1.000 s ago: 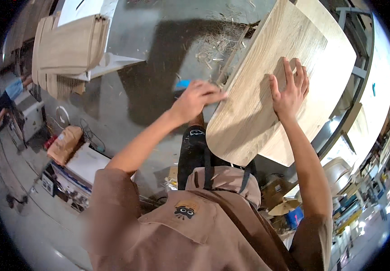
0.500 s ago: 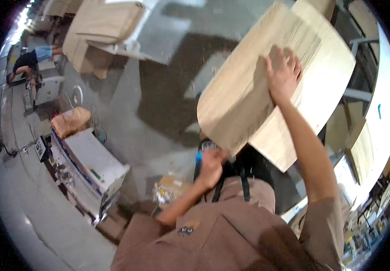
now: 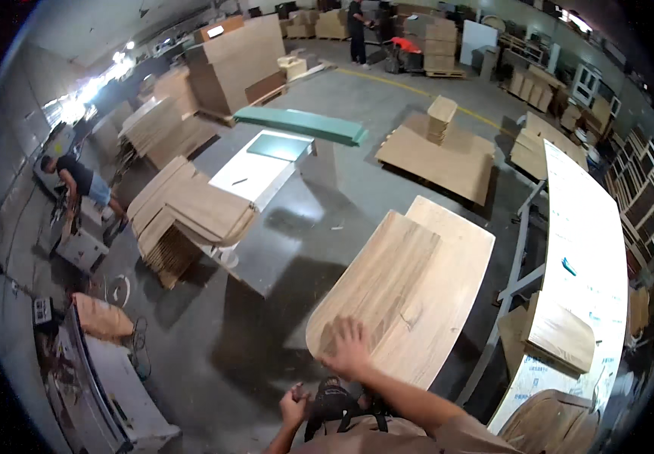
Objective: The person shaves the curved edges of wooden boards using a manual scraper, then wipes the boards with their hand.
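Note:
My right hand (image 3: 349, 349) lies on the near left end of a wooden panel (image 3: 376, 284) with rounded corners, its fingers spread. Under that panel, a second pale wooden panel (image 3: 452, 303) sticks out to the right and at the far end. Left of the panels, my left hand (image 3: 293, 406) is held low beside my dark trousers, apart from the wood. Its fingers are curled closed; whatever they may hold is too small and blurred to name.
A long white-topped bench (image 3: 580, 250) runs along the right, with stacked boards (image 3: 561, 337) on it. To the left stand a pile of curved panels (image 3: 187, 208) and a white machine (image 3: 119, 382). Two people, one at far left (image 3: 81, 181), one at the back (image 3: 357, 34), are distant.
The view has tilted up and shows more of the workshop. My right hand has slid toward the panel's near left end. My left hand has moved away from the panel's near edge.

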Tool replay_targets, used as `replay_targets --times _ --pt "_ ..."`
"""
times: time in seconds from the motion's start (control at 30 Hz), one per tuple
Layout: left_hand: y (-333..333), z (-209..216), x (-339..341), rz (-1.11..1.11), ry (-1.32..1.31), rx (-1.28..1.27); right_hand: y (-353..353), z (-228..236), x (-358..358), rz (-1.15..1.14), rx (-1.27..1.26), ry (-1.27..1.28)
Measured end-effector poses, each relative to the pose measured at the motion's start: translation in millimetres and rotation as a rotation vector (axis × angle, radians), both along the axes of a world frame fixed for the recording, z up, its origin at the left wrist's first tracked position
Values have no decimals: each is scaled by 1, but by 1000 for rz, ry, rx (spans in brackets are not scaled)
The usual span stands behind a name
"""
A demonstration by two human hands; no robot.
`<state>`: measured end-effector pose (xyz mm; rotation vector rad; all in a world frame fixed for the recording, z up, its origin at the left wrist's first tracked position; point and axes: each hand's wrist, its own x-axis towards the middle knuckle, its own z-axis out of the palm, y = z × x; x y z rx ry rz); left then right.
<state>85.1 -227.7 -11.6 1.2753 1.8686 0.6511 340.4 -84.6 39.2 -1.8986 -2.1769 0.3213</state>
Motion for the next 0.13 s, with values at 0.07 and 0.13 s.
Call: replay_targets --times 0.07,0.13 --pt "18 2 -1 145 -219 81 -36 26 -22 5 -162 -117" --pt "34 3 -3 221 -374 -44 -60 33 -33 4 -233 -324"
